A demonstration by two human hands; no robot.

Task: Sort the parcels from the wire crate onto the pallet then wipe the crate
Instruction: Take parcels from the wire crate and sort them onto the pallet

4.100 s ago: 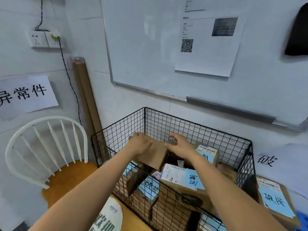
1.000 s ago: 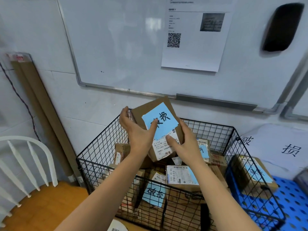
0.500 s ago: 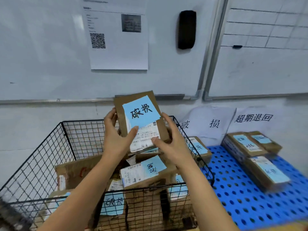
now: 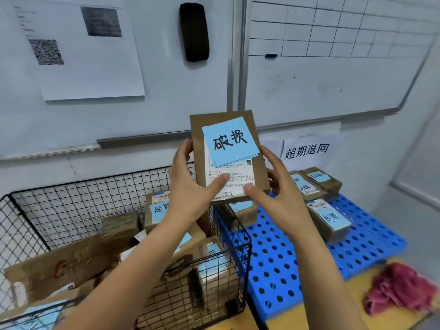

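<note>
One cardboard parcel (image 4: 259, 173), blue-noted: held upright between left hand (image 4: 190, 186) and right hand (image 4: 273, 195), both thumbs on its label. Below-left of grip: one wire crate (image 4: 248, 258). Below-right: one blue pallet (image 4: 281, 263), four parcels (image 4: 331, 217).

"破损" is handwritten on the blue note (image 4: 229, 141) stuck to the held parcel (image 4: 260, 173), and "淘宝" is printed on its shipping label (image 4: 228, 185). At two o'clock from it, "超期退回" is printed on a wall sheet (image 4: 307, 150).

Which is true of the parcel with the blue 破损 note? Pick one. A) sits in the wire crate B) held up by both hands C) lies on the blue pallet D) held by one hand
B: the left hand and right hand grip the parcel by its sides, clear of the wire crate and blue pallet.
</note>
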